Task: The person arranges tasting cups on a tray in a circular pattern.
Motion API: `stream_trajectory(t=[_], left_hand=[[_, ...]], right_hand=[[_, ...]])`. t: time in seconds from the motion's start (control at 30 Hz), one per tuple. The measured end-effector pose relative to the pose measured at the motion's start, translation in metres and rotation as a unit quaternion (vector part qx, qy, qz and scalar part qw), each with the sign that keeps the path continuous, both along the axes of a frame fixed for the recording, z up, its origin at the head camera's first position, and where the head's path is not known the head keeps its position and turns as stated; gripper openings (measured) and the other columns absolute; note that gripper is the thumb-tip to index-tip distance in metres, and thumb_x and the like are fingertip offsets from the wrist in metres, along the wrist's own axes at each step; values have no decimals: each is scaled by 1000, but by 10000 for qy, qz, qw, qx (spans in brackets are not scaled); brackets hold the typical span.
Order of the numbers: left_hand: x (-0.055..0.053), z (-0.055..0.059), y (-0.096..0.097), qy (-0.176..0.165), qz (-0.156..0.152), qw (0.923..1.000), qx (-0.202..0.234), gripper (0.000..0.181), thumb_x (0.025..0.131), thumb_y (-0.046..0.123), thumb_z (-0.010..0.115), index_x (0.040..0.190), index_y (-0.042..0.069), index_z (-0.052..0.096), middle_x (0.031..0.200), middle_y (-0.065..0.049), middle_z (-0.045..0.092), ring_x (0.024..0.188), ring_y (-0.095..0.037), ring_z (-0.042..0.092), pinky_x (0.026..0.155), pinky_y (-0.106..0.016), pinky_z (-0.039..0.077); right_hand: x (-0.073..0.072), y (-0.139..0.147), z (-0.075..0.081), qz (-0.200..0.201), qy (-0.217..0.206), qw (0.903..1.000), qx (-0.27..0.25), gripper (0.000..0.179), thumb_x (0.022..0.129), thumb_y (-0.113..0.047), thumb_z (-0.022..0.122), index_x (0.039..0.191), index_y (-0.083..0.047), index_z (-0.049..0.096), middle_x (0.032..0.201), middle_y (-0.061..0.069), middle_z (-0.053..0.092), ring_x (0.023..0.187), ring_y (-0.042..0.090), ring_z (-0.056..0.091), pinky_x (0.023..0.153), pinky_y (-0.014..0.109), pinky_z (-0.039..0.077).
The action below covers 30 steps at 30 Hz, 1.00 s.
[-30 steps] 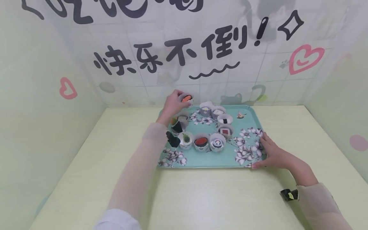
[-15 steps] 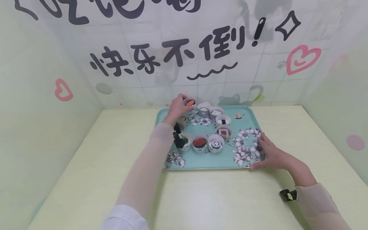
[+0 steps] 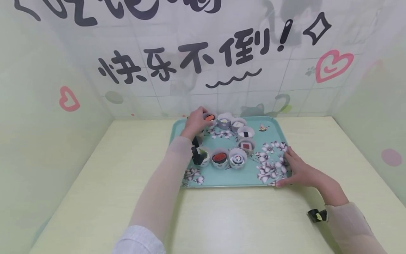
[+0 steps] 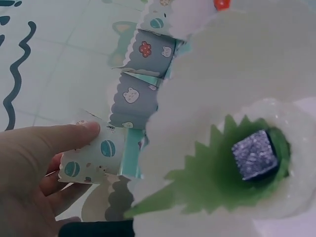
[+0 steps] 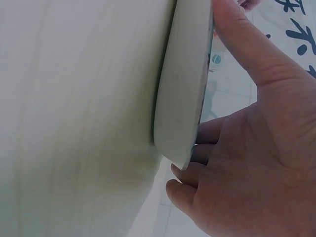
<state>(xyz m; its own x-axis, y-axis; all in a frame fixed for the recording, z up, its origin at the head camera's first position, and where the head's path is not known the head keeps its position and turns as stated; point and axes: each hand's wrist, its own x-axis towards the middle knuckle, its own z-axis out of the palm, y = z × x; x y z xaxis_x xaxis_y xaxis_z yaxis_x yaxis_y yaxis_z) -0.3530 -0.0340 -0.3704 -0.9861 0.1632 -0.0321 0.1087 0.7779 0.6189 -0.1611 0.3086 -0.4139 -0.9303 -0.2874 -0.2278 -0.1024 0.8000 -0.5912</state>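
Note:
My left hand holds a white paper cup with blue macaron prints between thumb and fingers. An orange-topped toy sushi sits in that cup, at the far left of the turquoise floral tray. Directly right of it stands a grey cup, part of a ring of several sushi-filled cups. My left wrist and sleeve hide some cups on the ring's left side. On the tray's right edge rests my right hand, its thumb near the front corner and its fingers reaching over the rim.
A black seaweed-wrapped roll lies on the pale table beside the right sleeve. Close behind the tray rises a printed wall. Dark toy pieces stick out near the left forearm.
My left hand has lowered the cup with the orange-topped sushi and moved it slightly right, setting it in line with the grey cup. The right hand stays at the tray's edge.

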Motion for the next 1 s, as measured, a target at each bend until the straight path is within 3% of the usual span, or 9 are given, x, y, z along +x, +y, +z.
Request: stream_trajectory(t=[0.23, 0.37, 0.67, 0.87, 1.0], left_hand=[[1, -3, 2, -378, -56, 9958, -832, 53, 90, 29, 74, 134, 10, 52, 132, -10, 61, 114, -28, 58, 100, -42, 49], [2, -1, 2, -348, -97, 9938, -1048, 54, 91, 29, 72, 137, 9, 51, 135, -11, 60, 119, -29, 58, 103, -42, 49], [0, 20, -12, -223, -48, 9974, -685, 58, 89, 27, 75, 137, 8, 50, 136, -11, 59, 119, -29, 56, 107, -45, 46], [2, 24, -27, -413, -91, 9979, -484, 61, 89, 32, 74, 140, 9, 47, 143, -11, 54, 125, -28, 53, 108, -44, 47], [2, 29, -35, -229, -87, 9980, -577, 62, 90, 35, 73, 140, 10, 47, 144, -11, 54, 127, -29, 53, 107, -44, 47]], right_hand=[[1, -2, 1, -10, -25, 10000, 10, 131, 71, -39, 88, 150, 19, 2, 158, 39, -15, 146, 59, -7, 113, 74, 13], [0, -2, 1, -2, -44, 10000, 51, 131, 71, -40, 88, 150, 19, 2, 158, 39, -15, 146, 59, -7, 114, 74, 13], [-8, 0, 3, 38, 21, 9998, 177, 132, 71, -42, 88, 149, 21, 2, 156, 42, -14, 145, 60, -6, 113, 74, 12], [-9, 2, 4, 88, 97, 9988, 464, 130, 70, -41, 89, 147, 24, 8, 154, 46, -7, 142, 64, 2, 113, 74, 15], [-12, 3, 8, 160, 218, 9976, 640, 128, 69, -41, 89, 146, 24, 10, 153, 48, -3, 141, 65, 5, 113, 74, 17]])
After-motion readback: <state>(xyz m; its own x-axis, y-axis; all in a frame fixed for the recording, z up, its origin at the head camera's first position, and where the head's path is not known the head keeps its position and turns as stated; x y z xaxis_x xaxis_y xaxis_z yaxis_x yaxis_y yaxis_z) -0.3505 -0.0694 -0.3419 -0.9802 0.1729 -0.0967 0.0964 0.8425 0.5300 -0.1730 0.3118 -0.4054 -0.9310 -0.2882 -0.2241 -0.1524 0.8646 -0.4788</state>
